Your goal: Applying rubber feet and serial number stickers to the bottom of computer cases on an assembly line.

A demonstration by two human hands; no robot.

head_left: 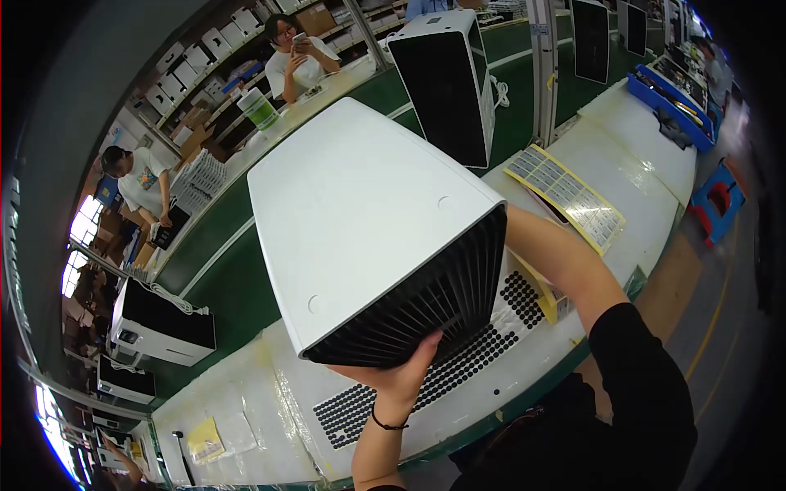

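Note:
A large white box-shaped appliance (368,204) with a black slatted grille fills the middle of the view, tilted above the workbench. My left hand (401,372) is closed on its lower near edge, the thumb on the grille and the other fingers mostly hidden underneath. Round the appliance's right side reaches my right forearm (565,254); the hand itself is hidden behind the casing. Below the appliance, rows of small black round pads (360,415) lie on the bench. To the right is a yellow-edged sheet of printed labels (573,196), partly on top of other sheets.
The white-covered bench (262,409) runs from lower left to upper right beside a green conveyor (237,278). Similar appliances stand on it, one upright (442,90) just beyond mine. A metal post (543,74), a blue tool tray (671,106) and a blue-red stool (720,200) are right. Co-workers stand across.

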